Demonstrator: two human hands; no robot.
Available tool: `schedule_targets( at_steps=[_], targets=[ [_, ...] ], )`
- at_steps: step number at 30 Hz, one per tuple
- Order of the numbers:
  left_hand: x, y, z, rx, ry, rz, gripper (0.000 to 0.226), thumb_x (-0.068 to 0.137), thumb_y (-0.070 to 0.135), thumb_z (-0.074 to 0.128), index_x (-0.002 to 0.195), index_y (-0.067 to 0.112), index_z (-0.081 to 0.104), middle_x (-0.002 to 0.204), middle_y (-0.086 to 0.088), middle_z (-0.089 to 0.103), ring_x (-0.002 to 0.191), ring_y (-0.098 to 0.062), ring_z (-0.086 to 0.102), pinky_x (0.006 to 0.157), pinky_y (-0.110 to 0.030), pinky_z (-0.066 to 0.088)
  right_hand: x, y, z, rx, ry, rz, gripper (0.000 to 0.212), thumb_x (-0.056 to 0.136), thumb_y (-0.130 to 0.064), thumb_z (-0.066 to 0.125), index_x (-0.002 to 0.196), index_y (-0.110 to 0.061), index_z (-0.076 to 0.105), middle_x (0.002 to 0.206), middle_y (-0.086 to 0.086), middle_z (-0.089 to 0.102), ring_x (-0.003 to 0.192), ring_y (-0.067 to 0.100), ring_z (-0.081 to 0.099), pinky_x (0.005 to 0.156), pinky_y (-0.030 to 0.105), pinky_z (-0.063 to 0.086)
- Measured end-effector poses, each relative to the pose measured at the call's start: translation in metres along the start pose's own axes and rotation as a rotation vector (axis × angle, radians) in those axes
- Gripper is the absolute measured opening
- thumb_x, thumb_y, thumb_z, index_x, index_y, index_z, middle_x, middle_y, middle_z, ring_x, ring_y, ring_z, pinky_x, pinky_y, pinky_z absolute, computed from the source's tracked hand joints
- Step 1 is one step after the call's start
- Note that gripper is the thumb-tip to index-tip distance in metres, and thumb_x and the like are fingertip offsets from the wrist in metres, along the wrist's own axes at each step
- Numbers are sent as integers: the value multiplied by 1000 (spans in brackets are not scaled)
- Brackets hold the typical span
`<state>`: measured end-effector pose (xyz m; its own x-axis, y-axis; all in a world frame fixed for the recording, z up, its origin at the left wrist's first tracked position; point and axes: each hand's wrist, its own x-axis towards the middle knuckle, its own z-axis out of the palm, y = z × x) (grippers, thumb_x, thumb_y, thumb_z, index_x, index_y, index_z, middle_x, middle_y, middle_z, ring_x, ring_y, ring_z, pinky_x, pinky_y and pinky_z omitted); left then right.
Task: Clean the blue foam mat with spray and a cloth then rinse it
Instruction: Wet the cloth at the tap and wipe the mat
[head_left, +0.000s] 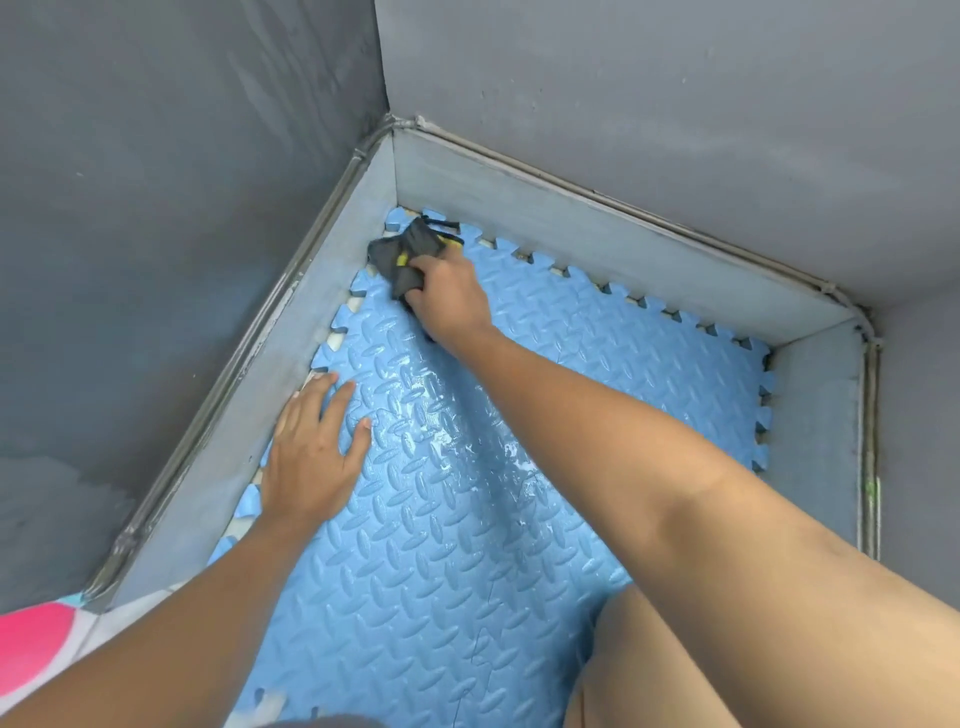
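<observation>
The blue foam mat (597, 364) with a raised diamond pattern and jigsaw edges lies flat inside a grey walled corner. A wet, shiny streak runs down its middle. My right hand (449, 299) grips a dark grey cloth (402, 254) with yellow trim and presses it on the mat's far left corner. My left hand (311, 457) rests flat on the mat near its left edge, fingers spread, holding nothing. No spray bottle is in view.
A low grey curb (597, 244) borders the mat on the left, far and right sides, with dark grey walls (649, 93) above. My bare knee (649, 660) is at the bottom right. A pink and white fabric (36, 644) shows at the bottom left.
</observation>
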<state>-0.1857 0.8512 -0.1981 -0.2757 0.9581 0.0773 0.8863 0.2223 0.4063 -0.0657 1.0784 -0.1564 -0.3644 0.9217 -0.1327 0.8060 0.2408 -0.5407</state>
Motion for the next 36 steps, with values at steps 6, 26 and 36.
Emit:
schedule_targets(
  at_steps=[6, 26, 36],
  targets=[
    [-2, 0, -3, -4, -40, -2, 54, 103, 40, 47, 146, 9, 56, 157, -11, 47, 148, -29, 40, 126, -44, 25, -71, 156, -95, -115, 153, 351, 39, 87, -10, 58, 123, -24, 67, 122, 16, 53, 109, 36, 57, 96, 36, 47],
    [-50, -20, -12, -62, 26, 33, 34, 100, 20, 51, 125, 1, 66, 137, -20, 60, 132, -41, 55, 111, -50, 41, -182, 70, -22, -140, -28, 116, 47, 91, -22, 66, 137, -20, 59, 131, 8, 49, 123, 29, 48, 96, 39, 47],
    [-167, -60, -34, 72, 127, -65, 42, 93, 14, 48, 132, 5, 64, 128, -14, 60, 116, -36, 55, 95, -51, 46, -289, -2, 47, -315, -412, -807, 32, 80, -27, 71, 111, -21, 67, 105, 6, 56, 96, 26, 57, 55, 32, 48]
  ],
)
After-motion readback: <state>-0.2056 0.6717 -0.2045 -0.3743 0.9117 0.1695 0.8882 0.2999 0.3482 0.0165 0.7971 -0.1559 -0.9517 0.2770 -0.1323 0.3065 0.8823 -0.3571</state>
